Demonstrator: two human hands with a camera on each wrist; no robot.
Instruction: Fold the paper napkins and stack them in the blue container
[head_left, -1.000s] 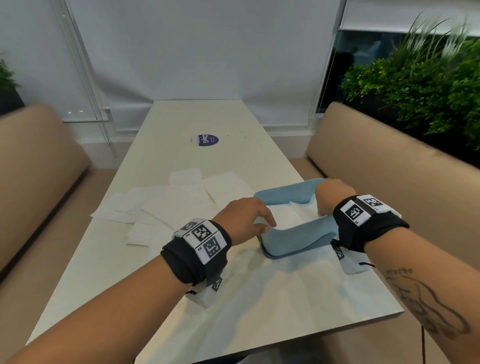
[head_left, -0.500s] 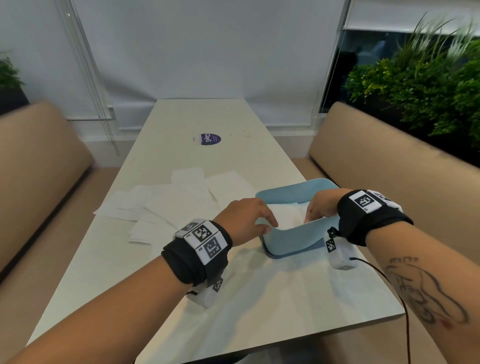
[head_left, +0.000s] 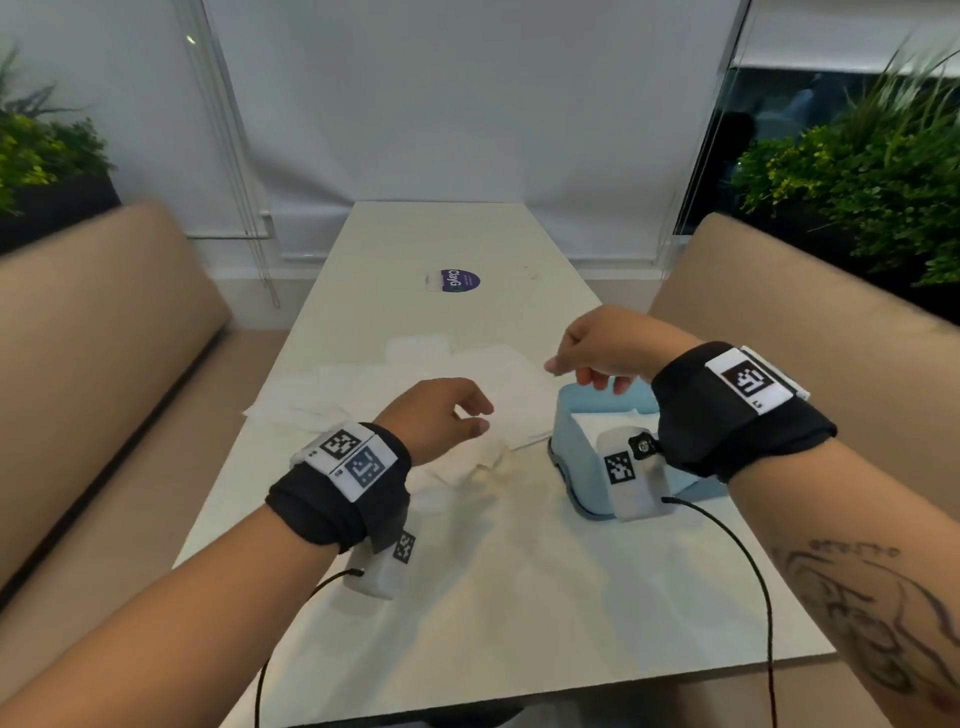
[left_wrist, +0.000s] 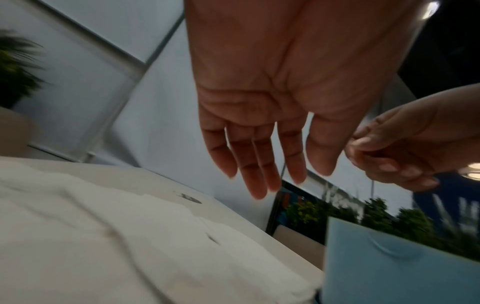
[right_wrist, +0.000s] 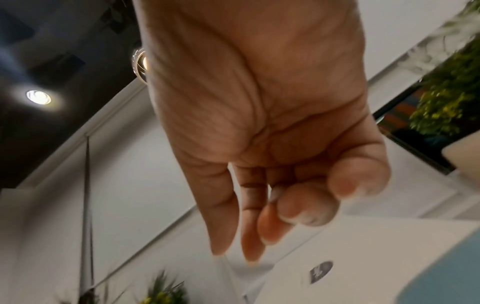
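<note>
The blue container (head_left: 576, 452) stands at the right of the white table, with a folded white napkin (head_left: 608, 418) lying inside it. Loose unfolded napkins (head_left: 363, 389) are spread over the table's middle and left, and they fill the lower left of the left wrist view (left_wrist: 103, 236). My left hand (head_left: 467, 415) hovers over the near edge of that pile with relaxed, nearly straight fingers (left_wrist: 259, 164) and holds nothing. My right hand (head_left: 582, 369) hangs above the container's far left corner. Its fingers (right_wrist: 272, 216) are loosely curled and empty.
A purple round sticker (head_left: 460, 280) lies farther back on the table (head_left: 519, 597). Tan padded benches (head_left: 104, 338) run along both sides, with green plants (head_left: 857, 182) behind the right one. Cables trail from both wrist cameras over the near table edge.
My left hand has let go of the container's rim and moved left over the loose napkins. My right hand has lifted out of the container and now hangs above it.
</note>
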